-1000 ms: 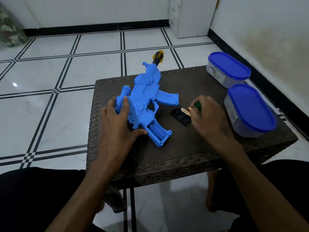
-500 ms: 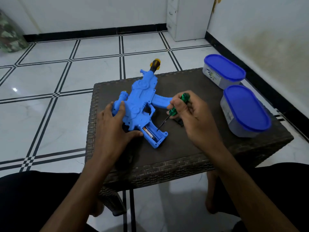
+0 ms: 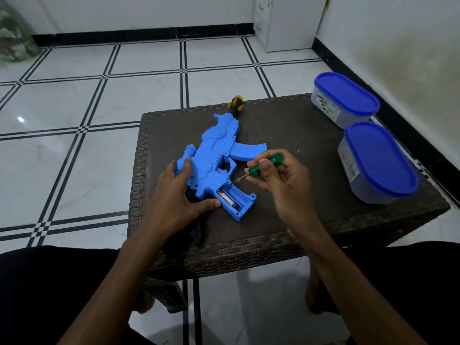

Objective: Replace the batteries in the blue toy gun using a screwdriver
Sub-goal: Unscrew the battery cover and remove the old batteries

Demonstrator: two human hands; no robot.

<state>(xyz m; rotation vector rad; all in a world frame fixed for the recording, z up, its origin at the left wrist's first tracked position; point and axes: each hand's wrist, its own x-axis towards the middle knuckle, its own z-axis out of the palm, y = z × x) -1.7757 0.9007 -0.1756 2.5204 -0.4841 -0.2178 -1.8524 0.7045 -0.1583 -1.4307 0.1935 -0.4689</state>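
Note:
The blue toy gun [image 3: 219, 155] lies flat on the dark woven table [image 3: 298, 135], muzzle pointing away. Its grip compartment is open, and one battery [image 3: 226, 197] lies in the left slot. My left hand [image 3: 174, 195] presses on the gun's rear body, thumb against the grip. My right hand [image 3: 281, 180] holds a green-handled screwdriver [image 3: 266, 165] whose tip reaches the top edge of the open compartment. The black compartment cover is hidden behind my right hand.
Two clear tubs with blue lids stand at the table's right side, one at the back [image 3: 344, 100] and one nearer [image 3: 378, 163]. A white cabinet [image 3: 288, 21] stands against the far wall. White tiled floor surrounds the table.
My right hand picked up the green screwdriver from beside the black cover and brought its tip to the open battery compartment. My left hand stayed on the gun.

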